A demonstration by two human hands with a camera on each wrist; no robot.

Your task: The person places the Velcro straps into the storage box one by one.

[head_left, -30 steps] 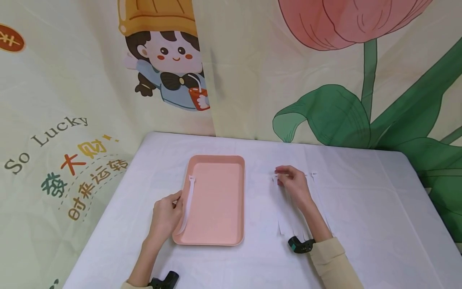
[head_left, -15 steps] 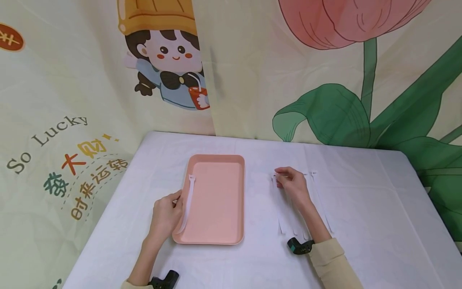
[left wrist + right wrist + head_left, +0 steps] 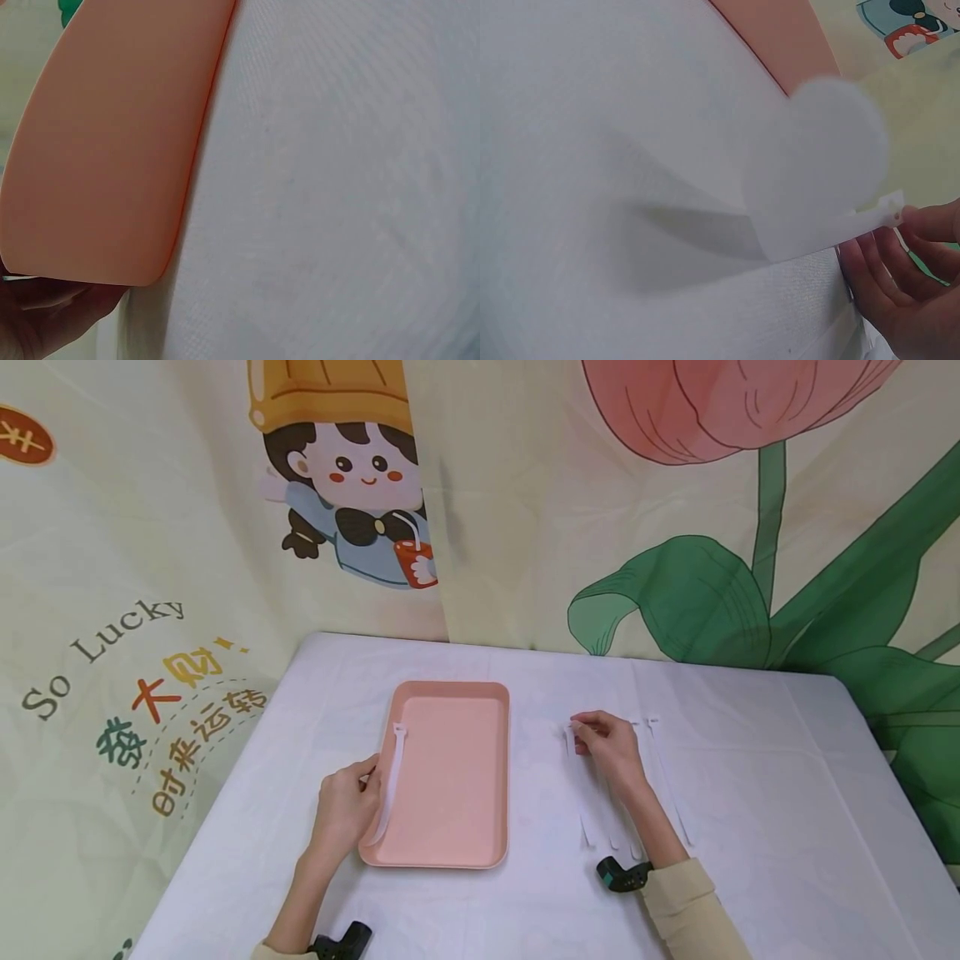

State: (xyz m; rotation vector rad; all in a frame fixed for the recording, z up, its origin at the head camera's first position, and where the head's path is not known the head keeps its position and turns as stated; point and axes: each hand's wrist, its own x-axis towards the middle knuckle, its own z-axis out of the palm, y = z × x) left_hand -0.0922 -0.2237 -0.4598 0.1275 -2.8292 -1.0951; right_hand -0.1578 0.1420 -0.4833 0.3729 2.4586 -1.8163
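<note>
A pink rectangular tray lies on the white-covered table. My left hand grips its left rim, with fingers tucked close against the tray's wall in the left wrist view. One white strap with a small squared head lies along the tray's left side, its tail bent up at the near corner. To the right of the tray, my right hand pinches the head end of another white strap between thumb and fingers. The right wrist view shows that strap's rounded tail large and blurred, casting a shadow on the cloth.
More white straps lie lengthwise on the table under and beside my right forearm. A black wrist camera sits on my right wrist, another camera on my left. Behind the table hangs a printed curtain.
My right hand has shifted very slightly toward the table's near side, still pinching the strap. The left hand and the tray stay in place.
</note>
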